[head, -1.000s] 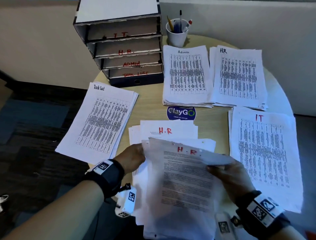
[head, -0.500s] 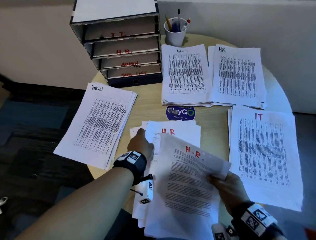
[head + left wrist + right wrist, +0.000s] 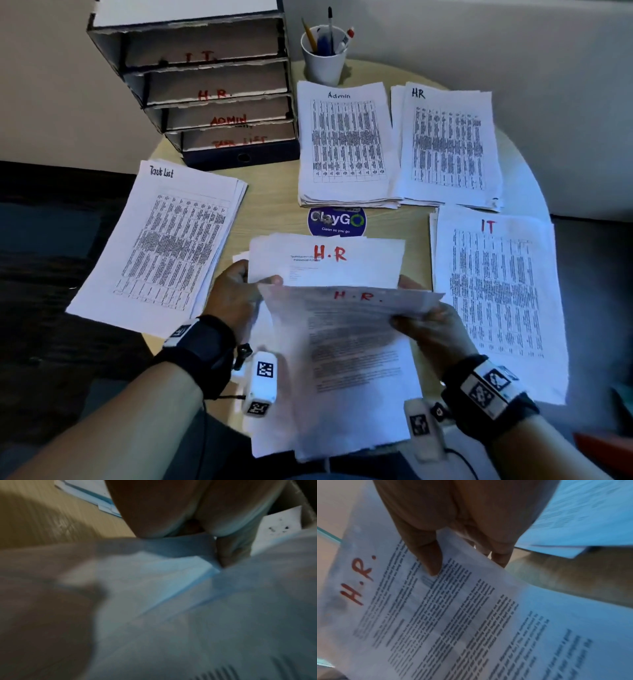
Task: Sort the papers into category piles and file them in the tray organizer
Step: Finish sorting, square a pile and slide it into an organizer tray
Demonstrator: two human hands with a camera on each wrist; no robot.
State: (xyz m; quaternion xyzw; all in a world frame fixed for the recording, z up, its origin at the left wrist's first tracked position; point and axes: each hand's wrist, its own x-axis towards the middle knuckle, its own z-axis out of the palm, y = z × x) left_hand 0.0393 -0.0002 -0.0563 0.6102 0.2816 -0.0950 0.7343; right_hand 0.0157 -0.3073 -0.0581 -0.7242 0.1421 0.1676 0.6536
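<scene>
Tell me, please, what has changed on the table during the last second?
The left hand left the top sheet's edge, reached to the unsorted stack, then returned to grip the H.R. sheet again. The right hand kept pinching that sheet. The sorted piles and the tray organizer stayed put.

The head camera is looking forward and down from above the near edge of the round table [image 3: 267, 192], taking in the whole tabletop and both forearms. The left wrist camera is looking along the left hand [image 3: 180, 511], very close to blurred paper. The right wrist camera is looking along the right hand [image 3: 453, 520], close above the H.R. sheet [image 3: 436, 615]. Head and right wrist views are sharing that sheet [image 3: 352, 342].
</scene>
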